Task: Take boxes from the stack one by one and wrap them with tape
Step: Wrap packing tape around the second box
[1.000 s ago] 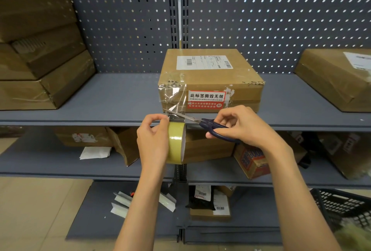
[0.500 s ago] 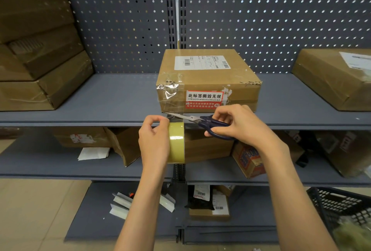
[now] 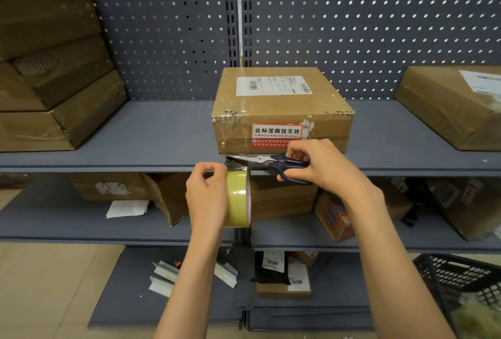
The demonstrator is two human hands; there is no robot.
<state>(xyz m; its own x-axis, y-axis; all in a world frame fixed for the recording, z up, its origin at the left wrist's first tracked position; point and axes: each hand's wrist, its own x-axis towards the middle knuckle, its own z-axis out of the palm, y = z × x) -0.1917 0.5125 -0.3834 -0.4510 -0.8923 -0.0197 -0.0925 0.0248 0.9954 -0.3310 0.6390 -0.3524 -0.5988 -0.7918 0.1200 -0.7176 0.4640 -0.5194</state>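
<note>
- The left hand (image 3: 207,197) grips a roll of yellowish packing tape (image 3: 238,200), fingers curled round its outer face, with thumb and forefinger pinching the loose clear end at the top of the roll.
- The roll stands on edge just below the front lip of the upper shelf (image 3: 108,161), its white core facing right.
- The right hand (image 3: 322,167) holds dark-blue-handled scissors (image 3: 273,163), fingers curled through and around the handles.
- The scissor blades point left, their tips at the short crinkled stretch of tape (image 3: 235,166) above the roll; whether that stretch is cut through cannot be told.
- The cardboard box (image 3: 282,111) sits on the upper shelf directly behind both hands, just above the scissors, its front bottom edge close to the blades. It carries a white shipping label on top, a red-and-white sticker on the front, and clear tape over its left front corner.
- A stack of brown boxes (image 3: 54,75) stands at the left of the same shelf, well apart from the hands.
- Another box (image 3: 450,105) lies at the right of that shelf.
</note>
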